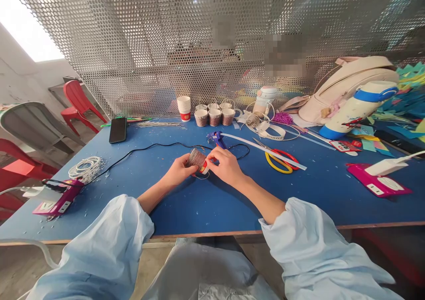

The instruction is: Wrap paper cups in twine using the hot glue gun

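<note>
My left hand point(179, 169) is wrapped round a small paper cup point(196, 159) tipped on its side above the table. Brown-grey cord winds round most of this cup, while a red and white printed part shows at its right end. At that end, my right hand point(225, 163) is closed in a pinch on the thin cord point(203, 178), which hangs in a small loop under the cup. The fingertips partly hide the grip. Just beyond my right hand stands a blue glue gun point(217, 139) with a long clear glue stick point(262, 148) in it.
Several cord-wrapped cups point(214, 117) stand behind, beside a stack of paper cups point(183, 108). Scissors point(282, 160) lie to the right. A phone point(117, 130), a white cord coil point(86, 169), power strips point(378, 179), a bottle point(355, 112) and a backpack point(332, 92) surround the work area. A black cable crosses the table.
</note>
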Demonstrator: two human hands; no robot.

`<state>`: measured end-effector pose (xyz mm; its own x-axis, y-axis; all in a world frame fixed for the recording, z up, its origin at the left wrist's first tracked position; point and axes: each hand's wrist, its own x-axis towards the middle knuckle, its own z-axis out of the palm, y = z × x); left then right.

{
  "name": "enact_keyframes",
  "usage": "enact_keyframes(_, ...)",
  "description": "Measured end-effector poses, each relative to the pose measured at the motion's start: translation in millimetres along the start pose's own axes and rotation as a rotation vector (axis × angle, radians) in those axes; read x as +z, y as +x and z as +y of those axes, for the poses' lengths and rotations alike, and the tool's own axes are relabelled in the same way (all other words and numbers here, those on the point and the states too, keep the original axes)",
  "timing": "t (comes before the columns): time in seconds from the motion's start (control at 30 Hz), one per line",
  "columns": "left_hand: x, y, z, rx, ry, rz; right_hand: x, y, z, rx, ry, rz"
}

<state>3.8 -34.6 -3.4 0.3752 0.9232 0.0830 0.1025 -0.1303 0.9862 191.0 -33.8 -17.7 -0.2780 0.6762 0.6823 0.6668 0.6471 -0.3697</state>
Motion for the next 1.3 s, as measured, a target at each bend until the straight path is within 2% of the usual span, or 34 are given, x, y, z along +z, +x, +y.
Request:
enact_keyframes(0.5,-1.5,1,-8,0.017,0.049,0.013,1,1,-1,-0.001,-0.036,-0.008)
enact_keyframes(0.83,-2.3,3,-7,0.020,-0.018,0.078,-1,2,0,-0.027,-0.011,0.000)
enact_keyframes(1.1,-3.6,5,-6,0.030,-0.144,0.164,-7,1,-10,-0.107,0.007,-0.104)
enact_keyframes(1.2,-5.0,6,-7,0.031,-0.196,0.174,-8,2,-12,-0.082,-0.018,-0.133)
enact_keyframes(1.3,-8.2,7,-7,0.027,-0.246,0.201,-13,4,-6,0.010,-0.078,-0.132)
